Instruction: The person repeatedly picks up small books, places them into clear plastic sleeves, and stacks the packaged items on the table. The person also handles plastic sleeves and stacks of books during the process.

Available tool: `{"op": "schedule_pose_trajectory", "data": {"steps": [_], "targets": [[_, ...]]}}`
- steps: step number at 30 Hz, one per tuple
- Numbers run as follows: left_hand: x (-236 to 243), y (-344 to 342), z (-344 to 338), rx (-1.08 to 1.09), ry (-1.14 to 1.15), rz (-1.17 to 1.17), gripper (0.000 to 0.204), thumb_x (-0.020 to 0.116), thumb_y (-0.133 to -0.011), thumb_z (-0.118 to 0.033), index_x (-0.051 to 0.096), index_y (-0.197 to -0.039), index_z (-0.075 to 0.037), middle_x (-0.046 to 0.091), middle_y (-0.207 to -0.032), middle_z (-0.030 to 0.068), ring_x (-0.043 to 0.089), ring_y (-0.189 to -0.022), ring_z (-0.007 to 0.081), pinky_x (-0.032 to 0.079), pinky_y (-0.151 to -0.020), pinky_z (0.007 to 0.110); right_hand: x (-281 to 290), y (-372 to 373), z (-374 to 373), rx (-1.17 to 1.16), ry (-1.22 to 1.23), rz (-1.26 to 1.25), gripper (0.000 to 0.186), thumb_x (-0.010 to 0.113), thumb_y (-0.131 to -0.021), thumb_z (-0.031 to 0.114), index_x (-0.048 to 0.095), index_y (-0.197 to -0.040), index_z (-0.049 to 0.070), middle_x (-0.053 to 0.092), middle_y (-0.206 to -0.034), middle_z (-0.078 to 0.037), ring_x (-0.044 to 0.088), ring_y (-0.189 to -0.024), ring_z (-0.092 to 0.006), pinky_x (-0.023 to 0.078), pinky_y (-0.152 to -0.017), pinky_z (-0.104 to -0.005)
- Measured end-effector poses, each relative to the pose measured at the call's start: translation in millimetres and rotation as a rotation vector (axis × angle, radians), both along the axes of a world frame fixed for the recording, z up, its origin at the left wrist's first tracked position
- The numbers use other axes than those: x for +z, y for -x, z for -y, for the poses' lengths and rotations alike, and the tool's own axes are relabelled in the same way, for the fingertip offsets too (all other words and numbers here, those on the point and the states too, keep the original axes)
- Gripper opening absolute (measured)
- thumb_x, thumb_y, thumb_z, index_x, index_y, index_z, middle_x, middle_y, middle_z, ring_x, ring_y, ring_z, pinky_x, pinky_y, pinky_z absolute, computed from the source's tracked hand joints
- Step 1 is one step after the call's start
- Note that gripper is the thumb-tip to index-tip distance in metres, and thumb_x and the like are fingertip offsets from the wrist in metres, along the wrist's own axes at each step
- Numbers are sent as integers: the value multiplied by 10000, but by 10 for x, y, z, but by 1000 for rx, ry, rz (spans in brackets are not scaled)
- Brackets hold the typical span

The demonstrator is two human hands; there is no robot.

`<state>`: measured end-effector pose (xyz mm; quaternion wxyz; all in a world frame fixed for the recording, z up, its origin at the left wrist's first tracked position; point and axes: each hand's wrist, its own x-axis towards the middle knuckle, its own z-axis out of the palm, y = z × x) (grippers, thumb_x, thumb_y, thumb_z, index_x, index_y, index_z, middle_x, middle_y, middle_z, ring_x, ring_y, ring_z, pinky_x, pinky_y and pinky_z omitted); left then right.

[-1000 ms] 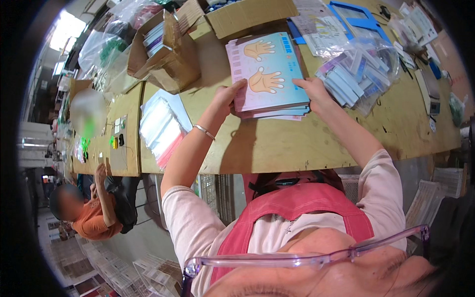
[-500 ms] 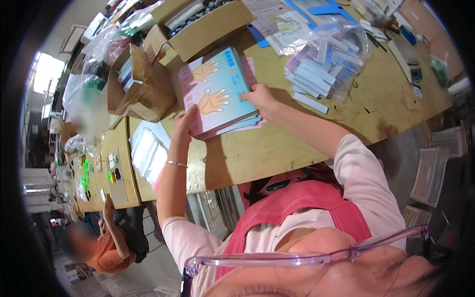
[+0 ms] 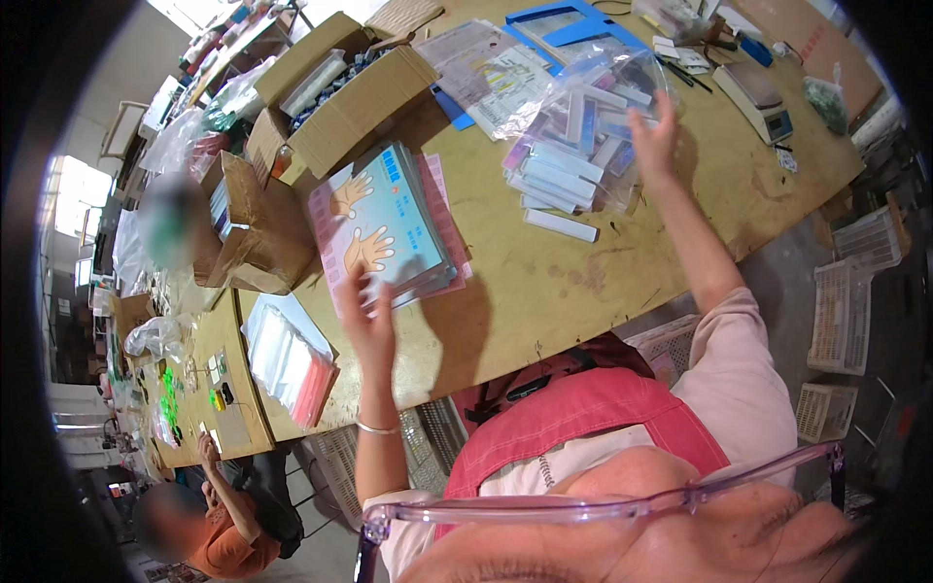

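Note:
A stack of printed sheets or booklets, light blue and pink with cartoon hands on top, lies on the wooden table. By its near left corner is my left hand, fingers apart and holding nothing; whether a fingertip brushes the stack I cannot tell. Off to the right, my right hand is raised with spread fingers at the right side of a clear plastic bag. Slim white and pale boxes fill that bag and spill from its open end. Contact between that hand and the bag is unclear.
Left of the stack stands an opened cardboard box; behind it is a longer carton of small dark items. Clear plastic sleeves lie near the front edge. A small device sits far right. Another person works at left.
Both hands have let go of the stack. My right hand has moved right to the bag of boxes, while the left has opened beside the stack. The whole view has shifted somewhat.

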<state>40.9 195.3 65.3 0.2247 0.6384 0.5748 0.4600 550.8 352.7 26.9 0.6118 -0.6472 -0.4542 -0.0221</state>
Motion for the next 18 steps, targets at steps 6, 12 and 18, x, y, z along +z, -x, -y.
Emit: {"op": "schedule_pose_trajectory", "data": {"steps": [6,12,18], "targets": [[-272,-1383,239,-451,496,586,658,678,-1049,-142,348,-1604,-10,506,-1527,163,623,-1268,231,511,-1039,363,-403,-1409,-896,-194,138,-449,1306,1004,-649,469,278,-1511,-192,419,-1571,-340,454,-1458,-395,362,-1229,-456],[-179,-2113,104,-464,809,870,850,680,-1056,-284,147,-1689,-93,418,-1600,197,623,-1296,288,530,-1046,427,-356,-1240,-1245,220,400,-767,583,950,-763,317,679,-1115,-61,693,-1076,-156,667,-869,-245,545,-714,-378],[-526,-2118,3,-247,703,1121,928,682,-1049,-332,50,-1712,-184,303,-1675,166,577,-1329,319,524,-1023,440,908,466,-548,814,314,-898,69,780,-945,152,750,-937,90,635,-762,15,535,-594,-103,405,-518,-293]]}}
